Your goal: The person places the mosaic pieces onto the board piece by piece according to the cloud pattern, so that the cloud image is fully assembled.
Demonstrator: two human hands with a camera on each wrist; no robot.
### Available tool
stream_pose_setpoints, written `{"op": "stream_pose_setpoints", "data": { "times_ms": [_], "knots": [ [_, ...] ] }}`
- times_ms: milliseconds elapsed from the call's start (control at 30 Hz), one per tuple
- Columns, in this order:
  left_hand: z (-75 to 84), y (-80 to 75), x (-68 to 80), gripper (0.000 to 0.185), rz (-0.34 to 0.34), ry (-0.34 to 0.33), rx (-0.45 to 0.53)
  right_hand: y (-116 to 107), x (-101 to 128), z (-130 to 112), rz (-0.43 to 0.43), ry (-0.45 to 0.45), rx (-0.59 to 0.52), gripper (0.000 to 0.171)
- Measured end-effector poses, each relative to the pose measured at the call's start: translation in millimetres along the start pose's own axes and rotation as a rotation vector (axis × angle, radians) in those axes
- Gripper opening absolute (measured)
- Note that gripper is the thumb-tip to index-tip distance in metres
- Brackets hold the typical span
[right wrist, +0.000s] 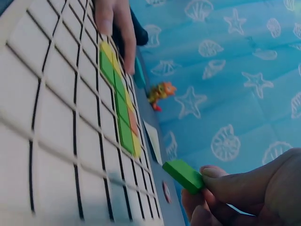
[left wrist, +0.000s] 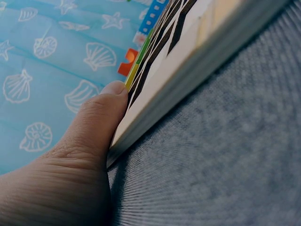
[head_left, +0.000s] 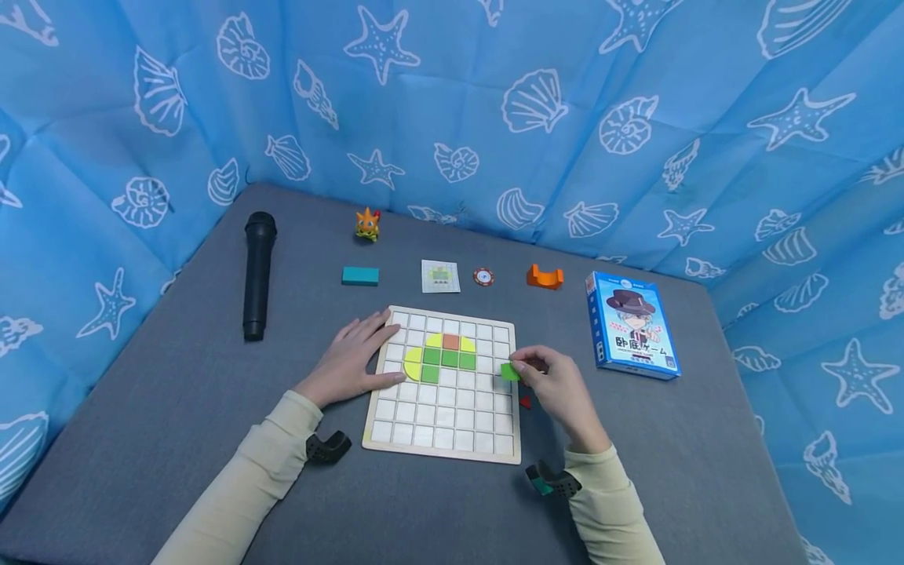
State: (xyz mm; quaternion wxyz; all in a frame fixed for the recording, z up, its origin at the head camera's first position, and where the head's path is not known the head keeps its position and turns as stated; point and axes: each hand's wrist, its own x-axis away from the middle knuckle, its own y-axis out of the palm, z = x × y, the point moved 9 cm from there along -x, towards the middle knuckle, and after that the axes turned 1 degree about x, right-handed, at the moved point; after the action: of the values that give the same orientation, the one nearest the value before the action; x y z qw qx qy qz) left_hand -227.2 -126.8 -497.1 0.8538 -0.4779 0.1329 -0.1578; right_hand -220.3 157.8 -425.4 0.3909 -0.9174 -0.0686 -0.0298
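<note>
We pinch a small green square tile (head_left: 510, 371) in our right hand (head_left: 561, 390) at the right edge of the white gridded wooden board (head_left: 445, 428); our left hand (head_left: 351, 359), fingers straight, rests on its left edge.

The board's (head_left: 443, 428) lower rows and right columns are left uncovered. Its left edge is blocked by the left hand (head_left: 351, 359), and its middle is taken up by placed tiles (head_left: 441, 357). Bare table (head_left: 176, 408) is found between the board and the box (head_left: 631, 325).
</note>
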Motion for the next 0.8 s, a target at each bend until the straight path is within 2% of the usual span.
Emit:
{"op": "stream_pose_setpoints", "data": {
  "times_ms": [467,800],
  "knots": [
    [0.5,-0.4,-0.2,0.088,-0.004,-0.004,0.006,49.7,-5.5,-31.5,-0.046,-0.116,-0.065,0.006],
    [0.5,-0.5,0.4,0.088,-0.005,-0.004,0.003,71.7,-8.7,-34.8,-0.027,-0.105,-0.047,0.003]
  ]
}}
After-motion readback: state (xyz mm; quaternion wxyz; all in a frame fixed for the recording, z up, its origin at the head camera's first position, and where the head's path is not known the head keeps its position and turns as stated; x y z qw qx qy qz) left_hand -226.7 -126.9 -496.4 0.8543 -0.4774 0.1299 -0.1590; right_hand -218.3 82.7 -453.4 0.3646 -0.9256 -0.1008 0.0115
